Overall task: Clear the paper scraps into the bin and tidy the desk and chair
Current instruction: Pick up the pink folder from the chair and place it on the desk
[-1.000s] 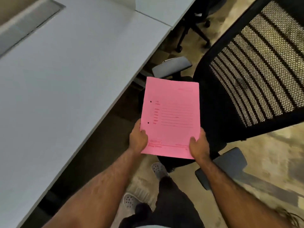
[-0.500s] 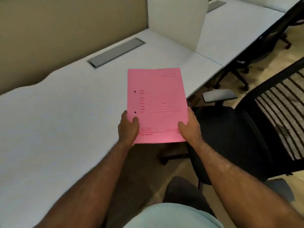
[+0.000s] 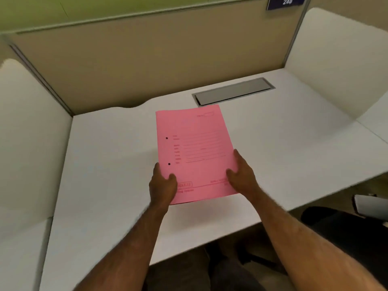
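Observation:
A pink file folder [image 3: 193, 148] with two punch holes and printed lines is held over the middle of the white desk [image 3: 105, 175]. My left hand [image 3: 162, 185] grips its near left corner, thumb on top. My right hand [image 3: 241, 175] grips the near right edge. Whether the folder touches the desk surface I cannot tell. The black office chair [image 3: 346, 232] shows at the lower right, with its grey armrest [image 3: 369, 204] beside the desk edge. No paper scraps or bin are in view.
A grey cable flap [image 3: 233, 91] is set into the desk behind the folder. Beige partition panels [image 3: 147, 59] close off the back; white side dividers [image 3: 27, 133] stand left and right [image 3: 336, 59]. A blue number sign [image 3: 286, 2] hangs top right.
My view has swung from the chair to face the desk. Both hands have carried the pink folder from above the chair seat to over the middle of the desk.

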Tool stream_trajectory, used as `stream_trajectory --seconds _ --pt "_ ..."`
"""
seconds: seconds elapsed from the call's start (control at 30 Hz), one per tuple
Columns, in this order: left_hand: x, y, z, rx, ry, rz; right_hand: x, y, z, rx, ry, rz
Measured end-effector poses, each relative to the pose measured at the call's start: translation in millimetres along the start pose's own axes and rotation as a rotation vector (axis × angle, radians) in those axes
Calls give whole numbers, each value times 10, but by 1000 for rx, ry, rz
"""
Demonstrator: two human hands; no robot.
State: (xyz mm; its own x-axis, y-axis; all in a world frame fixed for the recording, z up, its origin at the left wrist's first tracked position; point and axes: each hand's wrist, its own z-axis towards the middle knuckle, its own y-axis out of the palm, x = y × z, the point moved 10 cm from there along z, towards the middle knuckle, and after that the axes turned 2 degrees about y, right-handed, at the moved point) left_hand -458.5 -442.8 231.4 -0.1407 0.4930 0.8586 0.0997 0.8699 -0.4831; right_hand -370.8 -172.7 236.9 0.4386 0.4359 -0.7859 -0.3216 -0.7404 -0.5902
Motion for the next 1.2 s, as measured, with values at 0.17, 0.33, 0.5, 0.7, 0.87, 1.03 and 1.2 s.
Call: stream_trajectory --seconds 0.17,0.33,0.5,0.7,0.87,1.03,1.2 --pt "40 99 833 62 -87 44 -263 325 1000 -148 -21 -55" --pt "42 258 1647 106 -159 84 -456 684 1927 -336 -28 -36" --pt "-19 446 2381 84 -219 153 -539 1033 2694 -433 -26 -52" --pt "-150 611 3100 32 -263 298 -424 1386 3314 -429 31 -144" --pt "-199 792 3268 -45 -118 669 -407 1612 3376 -355 -206 -567" --pt "-433 1029 3169 -208 -18 855 -249 1861 3272 -420 -318 -757" --pt "-445 998 3125 -268 -66 802 -275 1810 3233 -419 -320 -775"
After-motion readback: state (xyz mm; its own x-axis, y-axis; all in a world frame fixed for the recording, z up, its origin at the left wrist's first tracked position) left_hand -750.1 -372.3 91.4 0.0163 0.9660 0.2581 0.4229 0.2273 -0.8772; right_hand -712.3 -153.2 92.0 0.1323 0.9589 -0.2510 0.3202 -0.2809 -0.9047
